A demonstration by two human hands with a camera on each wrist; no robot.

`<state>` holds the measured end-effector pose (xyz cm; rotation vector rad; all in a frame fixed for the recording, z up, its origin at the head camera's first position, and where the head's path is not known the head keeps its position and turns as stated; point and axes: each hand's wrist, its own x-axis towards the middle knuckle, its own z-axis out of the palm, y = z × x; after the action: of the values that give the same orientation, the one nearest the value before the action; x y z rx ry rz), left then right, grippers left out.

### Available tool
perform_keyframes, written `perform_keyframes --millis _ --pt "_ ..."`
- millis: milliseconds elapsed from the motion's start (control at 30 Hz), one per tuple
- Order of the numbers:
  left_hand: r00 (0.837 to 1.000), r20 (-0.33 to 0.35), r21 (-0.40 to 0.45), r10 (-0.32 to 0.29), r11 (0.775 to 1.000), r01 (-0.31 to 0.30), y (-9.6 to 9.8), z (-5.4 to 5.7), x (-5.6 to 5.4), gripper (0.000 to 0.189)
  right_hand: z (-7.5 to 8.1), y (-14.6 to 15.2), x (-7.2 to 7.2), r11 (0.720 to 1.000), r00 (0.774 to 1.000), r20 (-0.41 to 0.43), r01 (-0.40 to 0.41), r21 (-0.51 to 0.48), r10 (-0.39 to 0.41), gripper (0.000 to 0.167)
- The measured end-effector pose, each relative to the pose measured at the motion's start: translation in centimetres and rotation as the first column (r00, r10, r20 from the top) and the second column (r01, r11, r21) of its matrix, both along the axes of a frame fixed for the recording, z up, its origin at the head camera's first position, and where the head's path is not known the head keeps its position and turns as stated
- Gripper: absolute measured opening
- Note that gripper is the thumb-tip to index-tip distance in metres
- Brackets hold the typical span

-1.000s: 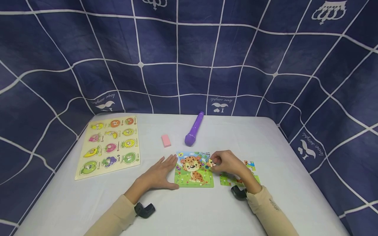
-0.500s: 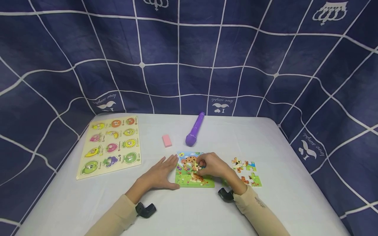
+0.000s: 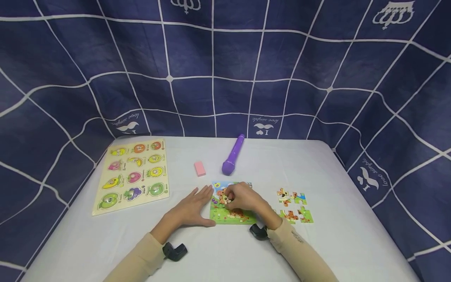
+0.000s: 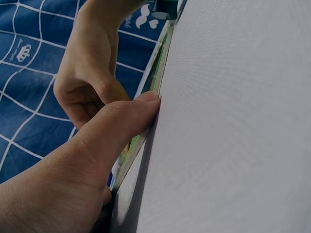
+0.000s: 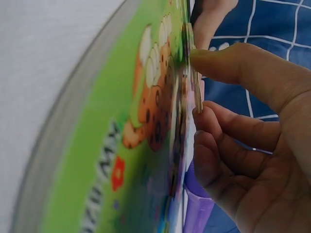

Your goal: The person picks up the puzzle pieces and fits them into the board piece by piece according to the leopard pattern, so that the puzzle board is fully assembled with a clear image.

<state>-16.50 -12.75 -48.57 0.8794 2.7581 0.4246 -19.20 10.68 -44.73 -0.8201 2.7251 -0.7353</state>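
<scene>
A square puzzle board (image 3: 220, 217) with a spotted cub picture lies flat on the white table. My left hand (image 3: 192, 208) rests along its left side, fingers spread; in the left wrist view the thumb (image 4: 121, 119) touches the board's edge. Over the board's left-middle part, my right hand (image 3: 244, 196) pinches a puzzle piece (image 5: 198, 90) between thumb and fingers. The right wrist view shows this piece on edge, close to the board's surface; whether it touches cannot be told. The right hand covers the upper right of the board.
Several loose puzzle pieces (image 3: 284, 196) lie right of the board. Beyond it are a pink block (image 3: 199, 169) and a purple toy microphone (image 3: 232, 156). A wooden fruit puzzle (image 3: 132, 176) lies at the left. A dark blue curtain (image 3: 232, 94) hangs behind the table.
My right hand has moved left with the puzzle piece, from the board's right edge to its left-middle part, uncovering the loose pieces at right. The left hand has stayed put.
</scene>
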Motion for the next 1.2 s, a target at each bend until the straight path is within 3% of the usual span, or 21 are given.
perform_keyframes --millis 333,900,1200 --pt "1.0 -0.017 -0.016 0.004 1.0 -0.004 -0.01 -0.17 -0.08 0.117 -0.37 -0.21 -0.59 0.999 0.998 0.053 0.035 -0.008 -0.034 0.03" --pt "1.0 -0.015 -0.014 -0.001 1.0 0.0 0.05 -0.16 -0.07 0.116 -0.81 0.01 -0.87 1.0 0.997 0.076 0.024 -0.01 -0.023 0.032" --pt "1.0 -0.008 -0.02 0.007 1.0 -0.007 0.09 -0.26 -0.07 0.118 -0.67 -0.18 -0.72 0.999 0.996 0.089 0.033 -0.022 -0.031 0.026"
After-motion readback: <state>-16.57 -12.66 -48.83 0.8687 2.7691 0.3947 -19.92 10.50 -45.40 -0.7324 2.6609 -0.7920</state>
